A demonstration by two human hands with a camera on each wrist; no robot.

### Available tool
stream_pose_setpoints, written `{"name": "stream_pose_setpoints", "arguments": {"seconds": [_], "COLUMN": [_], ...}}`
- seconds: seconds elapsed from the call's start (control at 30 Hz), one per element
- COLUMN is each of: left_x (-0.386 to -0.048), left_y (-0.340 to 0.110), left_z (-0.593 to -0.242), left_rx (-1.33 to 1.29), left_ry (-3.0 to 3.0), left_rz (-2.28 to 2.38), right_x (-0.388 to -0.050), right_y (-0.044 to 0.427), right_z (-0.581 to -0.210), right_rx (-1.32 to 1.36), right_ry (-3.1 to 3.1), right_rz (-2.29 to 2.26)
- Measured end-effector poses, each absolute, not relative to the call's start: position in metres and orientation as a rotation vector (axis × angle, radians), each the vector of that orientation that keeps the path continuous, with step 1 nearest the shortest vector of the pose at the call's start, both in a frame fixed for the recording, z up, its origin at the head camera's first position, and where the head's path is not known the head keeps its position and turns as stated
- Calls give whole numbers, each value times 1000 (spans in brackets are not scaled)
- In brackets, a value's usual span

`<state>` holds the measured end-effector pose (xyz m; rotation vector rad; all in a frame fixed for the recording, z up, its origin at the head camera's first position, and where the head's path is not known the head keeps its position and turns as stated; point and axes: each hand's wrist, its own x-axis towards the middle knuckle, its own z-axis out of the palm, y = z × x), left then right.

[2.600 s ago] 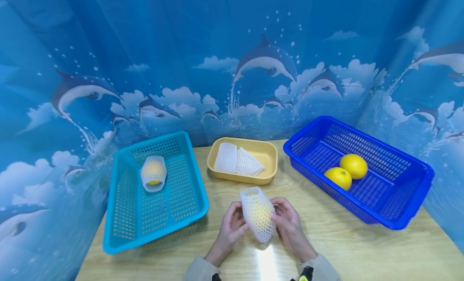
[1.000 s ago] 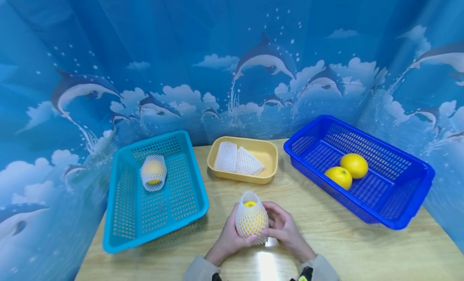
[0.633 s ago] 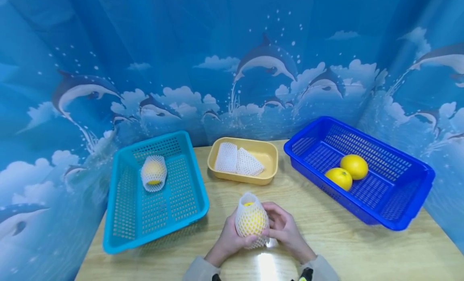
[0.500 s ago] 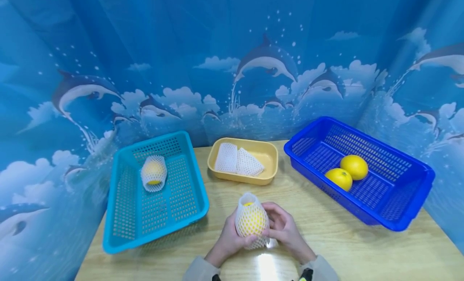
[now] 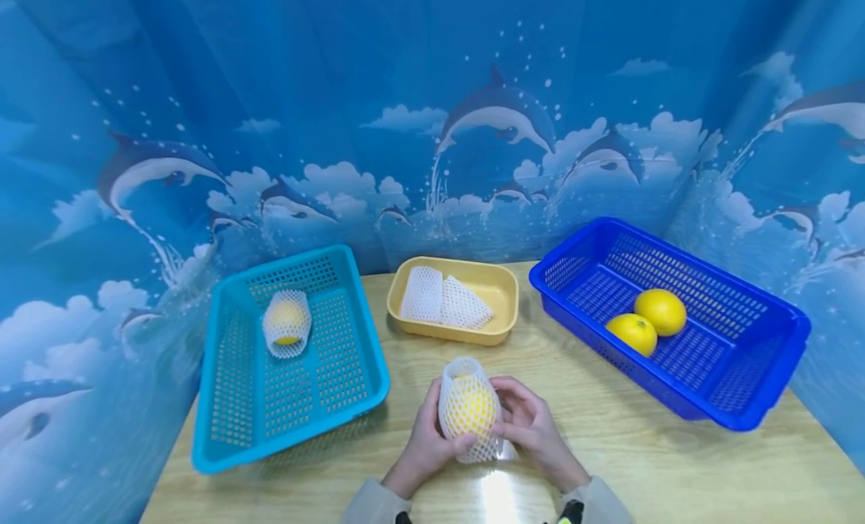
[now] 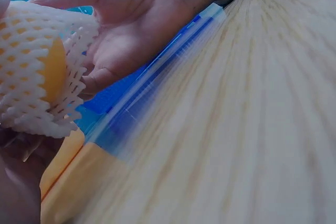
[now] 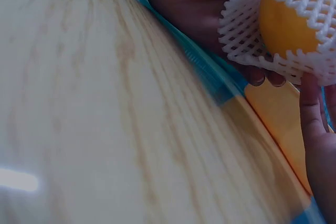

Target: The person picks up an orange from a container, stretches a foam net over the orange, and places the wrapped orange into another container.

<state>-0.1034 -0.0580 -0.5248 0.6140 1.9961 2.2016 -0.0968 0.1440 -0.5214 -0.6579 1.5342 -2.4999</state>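
A yellow orange inside a white foam net sleeve (image 5: 471, 413) is held between both hands above the table's front middle. My left hand (image 5: 427, 436) grips its left side, thumb across the front. From the right, my right hand (image 5: 534, 428) holds the net's lower edge between thumb and fingers. In both wrist views the sleeve's bottom end gapes, and bare orange (image 7: 286, 27) shows inside it. The net's other open end points up and away in the head view.
A teal basket (image 5: 290, 438) at left holds one netted orange (image 5: 287, 323). Behind the hands, a yellow tray (image 5: 503, 302) contains two foam nets (image 5: 422, 293). The blue basket (image 5: 730, 359) at right holds two bare oranges (image 5: 661, 311). A dolphin-print curtain (image 5: 378, 73) stands behind.
Since the earliest frame the netted orange has turned more upright and shifted slightly left, with my left hand moving further around it. Most recently it has tipped slightly, hiding more of the fruit's top.
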Motion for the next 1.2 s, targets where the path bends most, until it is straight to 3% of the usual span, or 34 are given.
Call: {"name": "stream_pose_setpoints", "arguments": {"seconds": [0.67,0.87,1.2], "left_x": [-100,-93,-79], "left_y": [-57,-50,-53], "left_z": [-513,-498,-460], "left_rx": [597,463,337], "left_ry": [1840,1858,1793], "left_rz": [2188,2199,2188], "right_x": [-96,-93,-87], "right_y": [145,144,147], "right_z": [-521,-514,-490], "right_rx": [-526,-457,-612], "right_ry": [1599,1589,1798], "right_rz": [-2514,-2493,-2436]}}
